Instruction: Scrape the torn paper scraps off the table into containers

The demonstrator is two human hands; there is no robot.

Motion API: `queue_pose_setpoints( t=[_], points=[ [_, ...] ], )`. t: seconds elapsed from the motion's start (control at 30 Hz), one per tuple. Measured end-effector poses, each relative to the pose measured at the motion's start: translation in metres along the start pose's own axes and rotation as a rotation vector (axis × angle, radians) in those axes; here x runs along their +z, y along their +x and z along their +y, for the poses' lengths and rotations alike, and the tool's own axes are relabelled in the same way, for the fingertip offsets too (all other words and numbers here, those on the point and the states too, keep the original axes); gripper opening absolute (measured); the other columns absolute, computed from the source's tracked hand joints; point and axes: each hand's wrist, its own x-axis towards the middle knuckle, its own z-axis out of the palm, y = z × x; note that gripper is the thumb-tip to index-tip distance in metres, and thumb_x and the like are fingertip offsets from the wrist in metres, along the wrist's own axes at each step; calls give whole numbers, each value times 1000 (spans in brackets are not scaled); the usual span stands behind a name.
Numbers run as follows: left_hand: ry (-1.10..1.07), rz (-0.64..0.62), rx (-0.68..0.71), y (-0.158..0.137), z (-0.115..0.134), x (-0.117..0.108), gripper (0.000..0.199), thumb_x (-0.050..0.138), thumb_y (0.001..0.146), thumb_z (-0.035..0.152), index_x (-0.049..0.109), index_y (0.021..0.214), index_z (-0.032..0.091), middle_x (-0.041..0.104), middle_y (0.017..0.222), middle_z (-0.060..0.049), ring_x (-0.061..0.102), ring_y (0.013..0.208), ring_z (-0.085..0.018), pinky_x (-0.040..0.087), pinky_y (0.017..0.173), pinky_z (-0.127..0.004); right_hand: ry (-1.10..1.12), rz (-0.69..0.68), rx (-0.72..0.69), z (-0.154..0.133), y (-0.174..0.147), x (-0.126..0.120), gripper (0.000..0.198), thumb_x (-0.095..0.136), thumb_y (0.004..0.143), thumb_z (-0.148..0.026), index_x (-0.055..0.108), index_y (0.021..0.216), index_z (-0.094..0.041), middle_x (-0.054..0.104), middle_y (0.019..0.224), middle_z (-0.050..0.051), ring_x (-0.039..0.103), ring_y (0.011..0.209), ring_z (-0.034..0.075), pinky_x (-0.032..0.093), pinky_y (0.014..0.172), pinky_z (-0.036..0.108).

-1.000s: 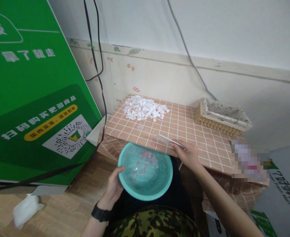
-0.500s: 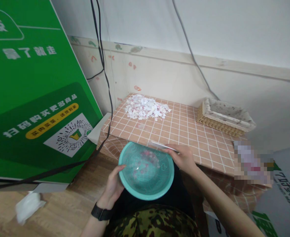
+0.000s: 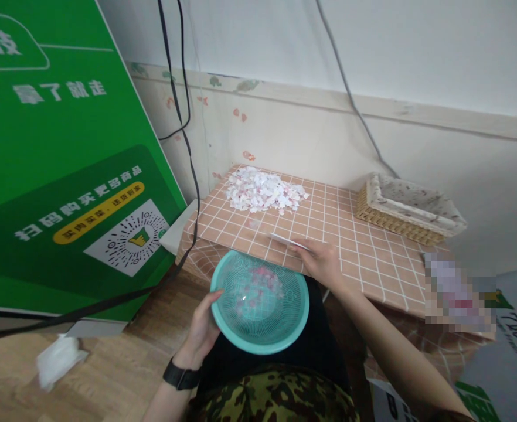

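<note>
My left hand (image 3: pixel 203 322) grips the left rim of a teal plastic colander (image 3: pixel 261 346), its thumb over the edge. Tilted a little, the colander sits in front of me just below the table's front edge. Inside it lie pinkish and clear scraps (image 3: pixel 261 284). My right hand (image 3: pixel 320 262) is closed on a thin, flat white card-like piece (image 3: pixel 287 240) above the table edge; its exact kind does not show. Farther back on the checked tablecloth (image 3: pixel 329 223) is a heap of white and pink paper scraps (image 3: pixel 262 190).
A wicker basket (image 3: pixel 410 211) with a cloth lining stands at the table's right. Blurred packaging (image 3: pixel 456 293) lies at the right corner. A green sign panel (image 3: pixel 65 176) and hanging black cables (image 3: pixel 183 129) are on the left. A white plastic bag (image 3: pixel 60 358) rests on the floor.
My right hand with the flat piece has moved up and farther over the tabletop, away from the colander's rim. The left hand still holds the colander.
</note>
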Motion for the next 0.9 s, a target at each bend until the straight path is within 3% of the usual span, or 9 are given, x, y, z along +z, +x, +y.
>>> queue_pose_setpoints(
  t=[0.23, 0.47, 0.63, 0.73, 0.9],
  points=[
    [-22, -10, -1, 1, 1, -1, 14, 76, 72, 21, 76, 81, 11, 78, 83, -10, 72, 75, -26, 56, 83, -41, 157, -82, -12, -32, -19, -6, 15, 64, 90, -34, 78, 96, -29, 78, 93, 1, 75, 82, 21, 60, 74, 31],
    [-23, 7, 6, 2, 5, 0, 19, 76, 72, 24, 76, 85, 10, 78, 85, -10, 73, 79, -28, 56, 85, -42, 63, 73, 129, -1, 29, 10, 24, 61, 91, -42, 77, 102, -29, 78, 100, 3, 74, 88, 26, 59, 77, 37],
    [-14, 16, 34, 3, 9, -4, 18, 75, 73, 24, 76, 86, 11, 77, 82, -10, 73, 80, -29, 57, 83, -40, -32, -56, 32, 16, 56, 24, 27, 53, 95, -35, 75, 108, -28, 77, 101, 4, 74, 87, 26, 58, 77, 38],
    [-15, 27, 41, 3, 11, -5, 15, 76, 73, 23, 76, 82, 12, 76, 77, -8, 73, 78, -28, 57, 81, -39, 1, -108, -23, 13, 46, 19, 27, 52, 96, -35, 74, 110, -30, 77, 104, 2, 74, 91, 24, 57, 80, 36],
    [-17, 32, 33, 3, 14, -4, 21, 74, 75, 25, 76, 88, 9, 78, 88, -11, 72, 80, -27, 56, 83, -38, 94, -176, -32, 8, 26, -1, 26, 52, 96, -36, 77, 102, -30, 78, 101, 1, 74, 90, 22, 58, 80, 35]
  ],
)
